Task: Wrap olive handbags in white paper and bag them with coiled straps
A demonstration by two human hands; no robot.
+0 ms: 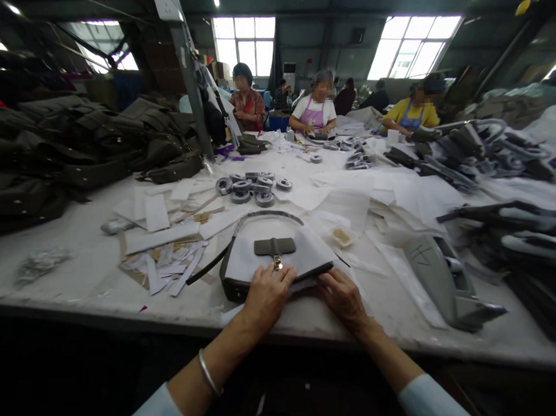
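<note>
A dark olive handbag [233,289] lies near the table's front edge, its small flap [286,246] and gold clasp [277,262] facing up. White sheet material [243,260] covers much of its front around the flap. The wrapped handle [271,213] arches away from me at the far side. My left hand [268,295] bends over the near edge just below the clasp, fingers close together. At the bag's right near corner, my right hand [342,295] has its fingers curled against the dark edge. Both thumbs are mostly hidden.
Paper and card strips [168,255] lie left of the bag, with rolled straps [253,187] behind. A tape dispenser [440,279] and dark straps [519,231] are at right. Dark bags [76,145] are piled left, beyond a post [190,81]. Co-workers [314,108] sit across the table.
</note>
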